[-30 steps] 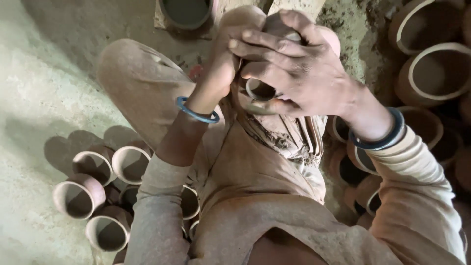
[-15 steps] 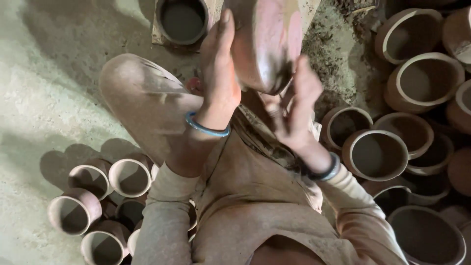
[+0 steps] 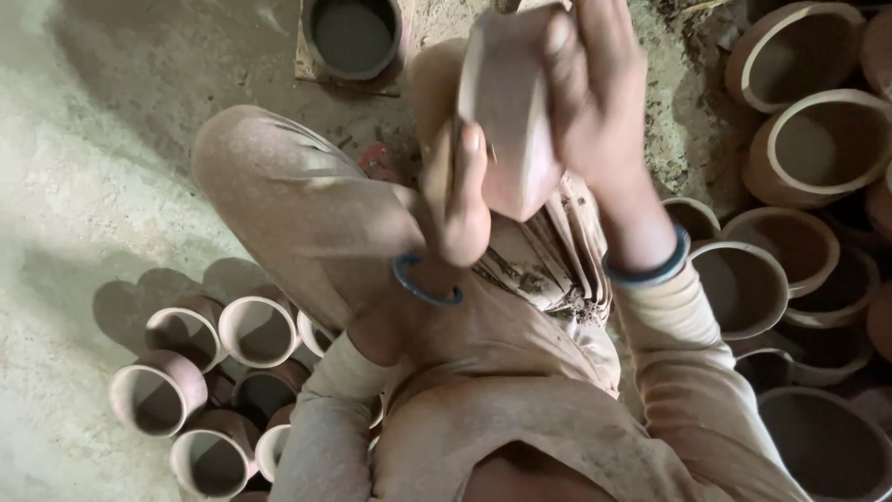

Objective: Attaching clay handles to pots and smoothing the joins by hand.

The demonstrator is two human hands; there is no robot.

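- Your 2 hands hold 1 small round reddish-brown clay pot (image 3: pixel 506 112) up in front of you, above your lap and well clear of the ground.
- Your left hand (image 3: pixel 455 186) is closed on the pot's lower left side, thumb pressed up against its wall.
- Your right hand (image 3: pixel 595 93) wraps over the right side, fingers spread across the rounded surface; it is motion-blurred, so you cannot tell exactly where each fingertip lies.
- The pot sits between the 2 hands, touching both. Its mouth is not visible, so which way the opening faces cannot be told. Neither hand is clearly nearer; both are on it.
- A blue bangle (image 3: pixel 423 284) circles your left wrist, and a darker one (image 3: pixel 650 270) your right.
- Below lies a dusty pale earthen floor (image 3: pixel 102 167).
- A cluster of small white-rimmed clay cups (image 3: pixel 186 381) stands near your left knee.
- Larger brown clay pots (image 3: pixel 808 149) are packed together on your right.
- A dark round vessel on a square slab (image 3: pixel 353 37) sits ahead of you.
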